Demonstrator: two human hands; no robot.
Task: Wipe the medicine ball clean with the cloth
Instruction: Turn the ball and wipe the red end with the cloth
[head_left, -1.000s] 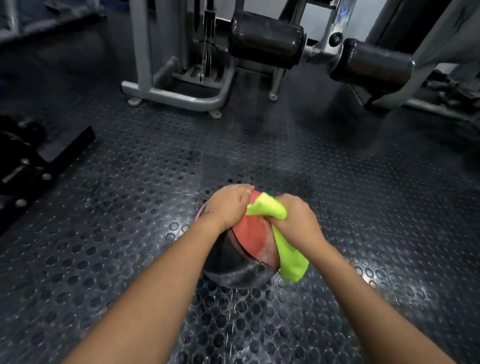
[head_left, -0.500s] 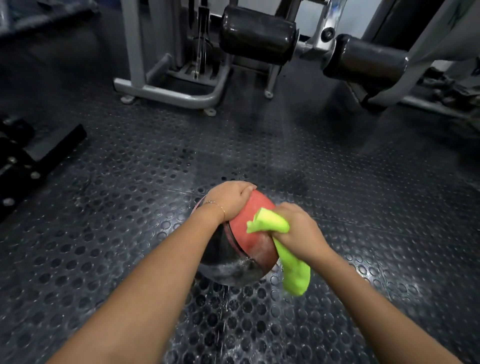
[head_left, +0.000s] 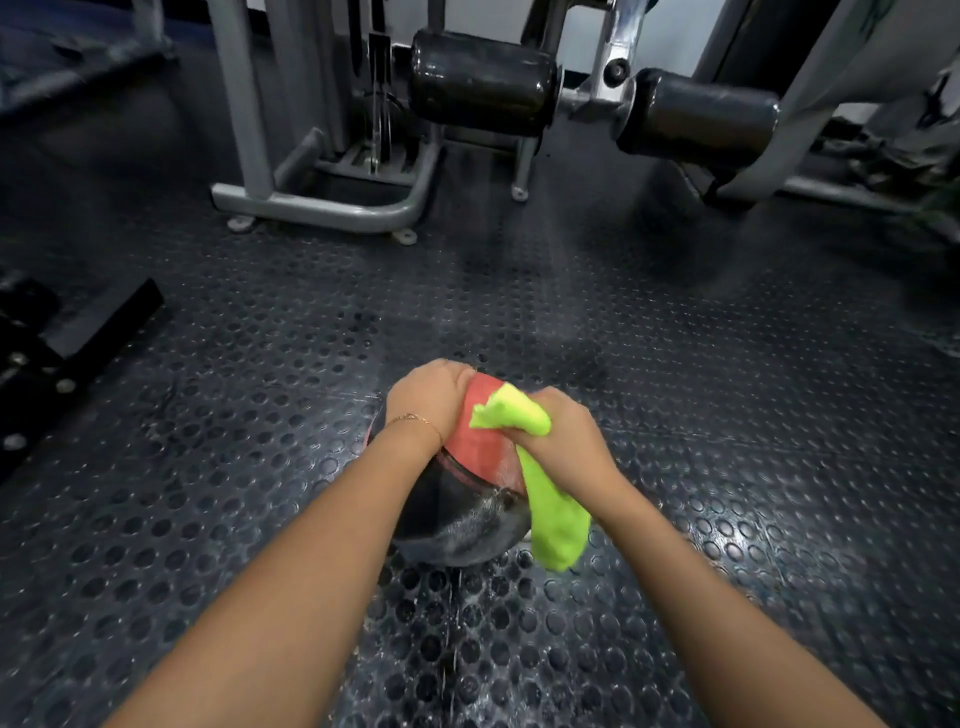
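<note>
We see the round red-and-black medicine ball (head_left: 483, 462) resting on the dark studded rubber floor (head_left: 727, 415), low in the middle of the view. Its black lower half glistens wet. The left hand (head_left: 426, 405), with a thin gold bracelet (head_left: 413, 418) at the wrist, cups the ball's top with curled fingers. The right hand (head_left: 566, 441) clutches the bright yellow-green cloth (head_left: 556, 514) against the red upper side, its tail hanging down. Beyond stand a grey steel machine frame (head_left: 322, 208) and black roller pads (head_left: 478, 83).
</note>
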